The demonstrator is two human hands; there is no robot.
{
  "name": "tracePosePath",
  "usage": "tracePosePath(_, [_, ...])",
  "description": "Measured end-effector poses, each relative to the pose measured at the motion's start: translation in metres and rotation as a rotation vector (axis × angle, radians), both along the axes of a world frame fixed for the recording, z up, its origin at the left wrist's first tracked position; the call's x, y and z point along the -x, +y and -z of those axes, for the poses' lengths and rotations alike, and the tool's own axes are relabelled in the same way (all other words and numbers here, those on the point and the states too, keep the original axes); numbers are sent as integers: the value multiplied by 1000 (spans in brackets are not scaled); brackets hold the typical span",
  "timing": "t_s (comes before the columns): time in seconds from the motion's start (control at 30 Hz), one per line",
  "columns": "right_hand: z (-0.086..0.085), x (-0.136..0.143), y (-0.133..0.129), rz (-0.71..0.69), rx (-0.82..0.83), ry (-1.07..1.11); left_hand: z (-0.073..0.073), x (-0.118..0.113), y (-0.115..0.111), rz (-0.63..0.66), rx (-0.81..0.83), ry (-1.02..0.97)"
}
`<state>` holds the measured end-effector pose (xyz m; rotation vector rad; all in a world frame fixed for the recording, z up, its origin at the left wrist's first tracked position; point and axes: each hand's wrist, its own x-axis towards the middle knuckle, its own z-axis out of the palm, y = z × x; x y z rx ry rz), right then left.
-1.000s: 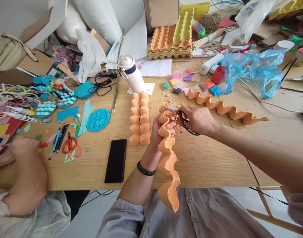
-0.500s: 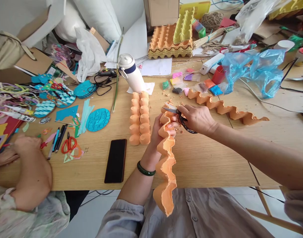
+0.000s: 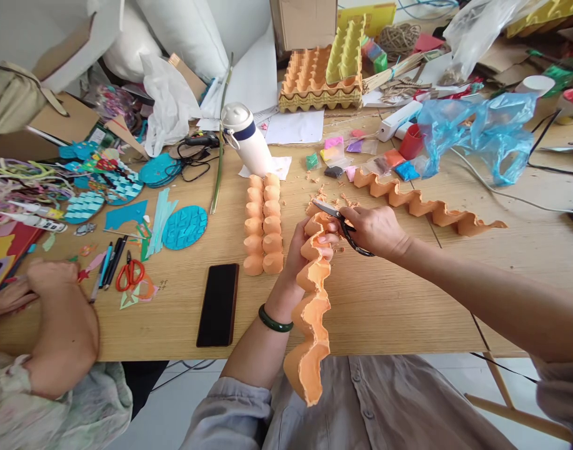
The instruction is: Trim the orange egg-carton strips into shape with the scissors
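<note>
My left hand grips the far end of an orange egg-carton strip, whose near end hangs past the table edge over my lap. Black-handled scissors are in my right hand, their blades lying at the strip's far end, just above my left fingers. Small orange scraps litter the wood beyond the blades. Two trimmed rows of orange cups stand side by side to the left. Another wavy orange strip lies off to the right.
A phone and a white bottle are on the left. Egg trays are stacked at the back. Small coloured packets and a blue plastic bag lie farther right. Another person's arm rests at far left.
The strip's near end has swung slightly left and up. The scissors have shifted a little right, their blades now tilted more. Both hands keep their hold.
</note>
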<state>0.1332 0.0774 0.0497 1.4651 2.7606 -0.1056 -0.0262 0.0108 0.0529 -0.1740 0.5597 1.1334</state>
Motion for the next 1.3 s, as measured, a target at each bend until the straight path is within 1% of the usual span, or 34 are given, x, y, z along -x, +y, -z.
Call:
tracePosePath(0.1, [3, -1, -2, 17, 28, 40, 2, 1, 1, 26, 19, -1])
tracePosePath(0.17, [4, -2, -2, 25, 28, 54, 3, 3, 2, 47, 1, 0])
tracePosePath(0.2, [4, -3, -1, 42, 34, 84, 4, 4, 3, 56, -16, 0])
tracePosePath(0.27, [2, -7, 2, 100, 92, 216, 3, 5, 3, 51, -48, 36])
tracePosePath(0.33, [-1, -13, 6, 160, 242, 406, 2, 4, 3, -4, -44, 145])
tracePosePath(0.4, [-5, -17, 11, 189, 444, 560, 1, 3, 3, -70, -21, 278])
tracePosePath(0.47, [-10, -20, 14, 205, 604, 650, 2, 0, 3, -122, -50, 374])
tracePosePath(0.5, [-13, -21, 14, 209, 652, 681, 4, -2, 3, -145, -82, 399])
tracePosePath(0.63, [-27, -19, 11, 172, 711, 713, 16, -6, 5, -265, -233, 469])
tracePosePath(0.77, [-43, -18, 6, 97, 738, 621, 22, -9, 7, -406, -307, 560])
tracePosePath(0.83, [-49, -17, 4, 47, 715, 574, 22, -10, 6, -473, -321, 615])
tracePosePath(0.87, [-53, -17, 4, 27, 659, 548, 22, -11, 5, -503, -334, 647])
tracePosePath(0.9, [-55, -16, 3, 14, 568, 514, 22, -11, 4, -531, -352, 676])
tracePosePath(1.0, [-64, -9, -1, 13, 213, 342, 26, -14, 2, -585, -410, 727])
tracePosePath(1.07, [-70, -2, -5, 24, 77, 213, 29, -16, 0, -588, -425, 733])
tracePosePath(1.2, [-77, 14, -16, 24, 31, 54, 30, -21, -2, -553, -392, 714])
tracePosePath(1.3, [-75, 22, -22, 4, -13, -31, 27, -24, -2, -529, -313, 692])
